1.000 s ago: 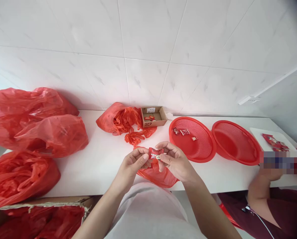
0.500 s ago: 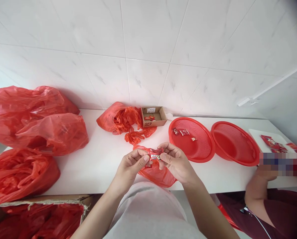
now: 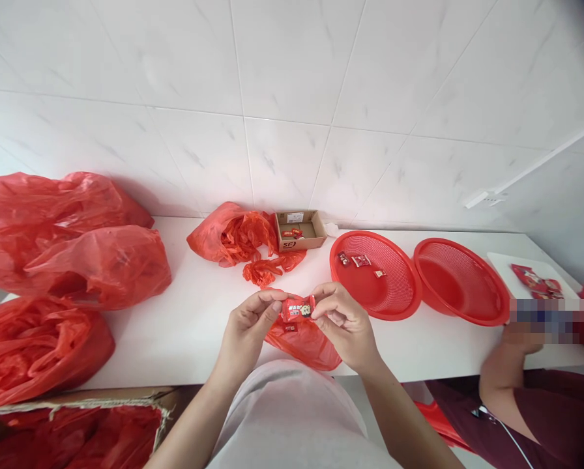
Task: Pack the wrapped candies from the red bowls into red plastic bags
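A small red wrapped candy [image 3: 298,309] is stretched between my two hands, its printed face turned up. My left hand [image 3: 253,320] pinches its left end between thumb and fingers. At its right end, my right hand [image 3: 343,319] pinches the wrapper. Beneath the hands a thin red plastic bag [image 3: 316,345] lies on the white table [image 3: 175,339], with a small dark red packet [image 3: 291,328] on it. Farther back, a small cardboard box [image 3: 311,243] holds red packets. Right of my hands, a red basket [image 3: 384,296] holds three small packets.
Another red basket [image 3: 461,280] stands to the right, near a white tray [image 3: 504,266] with red packages. A person's arm [image 3: 502,368] reaches in there. Full red bags [image 3: 120,267] fill the left side. An open carton [image 3: 165,417] is below the table's front left edge.
The candy has turned between my fingers, so its printed face shows more fully. My hands have shifted slightly, and the view has moved a little.
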Available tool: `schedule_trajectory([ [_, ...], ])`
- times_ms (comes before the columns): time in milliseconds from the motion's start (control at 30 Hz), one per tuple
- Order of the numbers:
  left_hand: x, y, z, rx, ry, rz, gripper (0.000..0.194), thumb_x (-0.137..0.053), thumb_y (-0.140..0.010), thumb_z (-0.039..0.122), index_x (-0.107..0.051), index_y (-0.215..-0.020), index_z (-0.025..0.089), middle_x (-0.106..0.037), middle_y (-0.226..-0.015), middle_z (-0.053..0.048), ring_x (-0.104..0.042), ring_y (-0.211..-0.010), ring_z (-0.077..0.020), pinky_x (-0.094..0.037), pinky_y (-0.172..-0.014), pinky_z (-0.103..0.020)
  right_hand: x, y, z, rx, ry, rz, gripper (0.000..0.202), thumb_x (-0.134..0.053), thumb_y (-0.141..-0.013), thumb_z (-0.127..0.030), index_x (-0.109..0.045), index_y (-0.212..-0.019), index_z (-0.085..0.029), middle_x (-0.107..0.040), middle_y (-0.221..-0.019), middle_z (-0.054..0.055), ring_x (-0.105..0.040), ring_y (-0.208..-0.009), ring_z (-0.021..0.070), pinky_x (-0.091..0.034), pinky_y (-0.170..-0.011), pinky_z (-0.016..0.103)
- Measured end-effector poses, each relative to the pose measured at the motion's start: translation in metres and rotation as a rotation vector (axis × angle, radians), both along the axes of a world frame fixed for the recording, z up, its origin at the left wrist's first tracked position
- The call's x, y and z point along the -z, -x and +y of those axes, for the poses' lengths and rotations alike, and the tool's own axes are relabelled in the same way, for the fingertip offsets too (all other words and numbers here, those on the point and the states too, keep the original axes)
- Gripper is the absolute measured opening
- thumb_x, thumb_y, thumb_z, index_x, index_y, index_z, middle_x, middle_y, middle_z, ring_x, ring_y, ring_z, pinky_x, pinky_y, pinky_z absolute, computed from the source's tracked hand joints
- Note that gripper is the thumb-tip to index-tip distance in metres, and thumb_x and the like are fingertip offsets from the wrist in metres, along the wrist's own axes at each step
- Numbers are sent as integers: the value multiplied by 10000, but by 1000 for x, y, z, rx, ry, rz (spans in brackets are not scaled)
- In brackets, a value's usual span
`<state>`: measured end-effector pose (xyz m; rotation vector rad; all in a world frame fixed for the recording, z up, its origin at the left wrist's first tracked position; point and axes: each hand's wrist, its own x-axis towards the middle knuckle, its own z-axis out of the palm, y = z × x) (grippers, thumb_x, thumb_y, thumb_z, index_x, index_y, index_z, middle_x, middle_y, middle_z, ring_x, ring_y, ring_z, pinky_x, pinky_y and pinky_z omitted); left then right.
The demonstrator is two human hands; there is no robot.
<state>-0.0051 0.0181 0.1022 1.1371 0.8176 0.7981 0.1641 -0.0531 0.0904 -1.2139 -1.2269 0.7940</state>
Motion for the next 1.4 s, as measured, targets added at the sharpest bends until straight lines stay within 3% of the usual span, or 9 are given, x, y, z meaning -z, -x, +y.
schedule_trajectory([
  [167, 13, 3, 8, -34, -67, 109, 238, -621, -848, 386, -697, -970, 196, -688, -1129, -74, -625, -1015, -201, -479, -890, -317, 15, 0, 4, 17, 77, 33, 88, -577, -879, -226, -625, -810, -251, -611, -910, 33, -604, -821, 163, -505, -731, 301],
  [367, 81, 15, 28, -100, -437, 685, 240, -546, -868, 365, -698, -1018, 255, -501, -1327, -103, -450, -1277, -282, -361, -1045, -471, 66, -3, 5, 11, 307, -280, 232, -451, -863, -137, -655, -904, -239, -665, -970, 41, -618, -930, 189, -490, -752, 310],
  [467, 114, 22, 26, 28, -462, 910, 263, -534, -865, 359, -702, -1054, 288, -423, -1396, -114, -437, -1286, -315, -327, -1060, -537, 82, -17, 3, 61, 314, -335, 273, -424, -860, -135, -652, -968, -238, -652, -1046, 54, -609, -997, 191, -487, -812, 326],
  [600, 138, 29, 20, 115, -433, 985, 317, -508, -870, 373, -679, -1125, 296, -412, -1422, -111, -499, -1223, -309, -383, -1028, -522, 96, -59, 9, 239, 359, -361, 204, -460, -868, -207, -632, -976, -220, -667, -1036, 61, -634, -937, 186, -493, -838, 326],
  [800, 152, 32, 26, 164, -365, 967, 399, -509, -858, 448, -646, -1200, 295, -435, -1422, -125, -602, -1028, -264, -456, -963, -500, 135, -161, 32, 423, 742, -521, 251, -488, -880, -254, -613, -1095, -219, -626, -1217, 77, -635, -1004, 191, -484, -879, 300],
  [967, 155, 25, 27, 258, -270, 990, 478, -453, -870, 483, -580, -1286, 284, -427, -1430, -134, -640, -756, -175, -516, -879, -454, 167, -219, 65, 459, 860, -552, 442, -562, -852, -265, -536, -1283, -171, -551, -1342, 148, -553, -1188, 278, -446, -931, 357],
  [1133, 161, 19, 23, 270, -296, 1053, 481, -433, -883, 465, -542, -1321, 298, -467, -1415, -102, -644, -1020, -255, -525, -871, -430, 194, -226, 111, 432, 831, -552, 547, -582, -856, -229, -444, -1385, -243, -453, -1459, 108, -419, -1322, 274, -363, -1028, 372],
  [1300, 165, 13, 25, 293, -273, 992, 478, -452, -888, 415, -486, -1348, 292, -491, -1397, -89, -661, -962, -219, -539, -827, -382, 211, -214, 130, 498, 850, -464, 438, -565, -847, -151, -533, -1282, -194, -464, -1423, 159, -331, -1366, 309, -297, -1073, 446],
  [1400, 163, 7, 28, 276, -245, 942, 469, -450, -886, 396, -475, -1339, 278, -499, -1372, -93, -666, -827, -169, -542, -789, -358, 206, -210, 125, 491, 845, -337, 284, -533, -874, -178, -604, -1150, -183, -582, -1286, 148, -467, -1267, 282, -373, -1029, 429],
])
